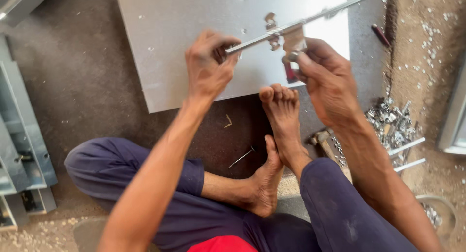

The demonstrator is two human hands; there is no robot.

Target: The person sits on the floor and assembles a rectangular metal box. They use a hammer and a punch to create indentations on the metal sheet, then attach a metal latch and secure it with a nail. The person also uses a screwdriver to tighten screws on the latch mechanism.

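two hands work one long metal rod (296,23) held in the air above the grey metal sheet (194,43) on the floor. the left hand (209,62) has its fingers (228,42) clamped round the near end of the rod; the right hand (326,75) pinches a small part against the bracket (293,38) midway along the rod, fingers together. judging by this, the step goes best if the left hand keeps the rod level and unturning while the right seats the part squarely. a heap of metal fittings (392,123) lies right of the sheet, a hammer (323,140) near it.
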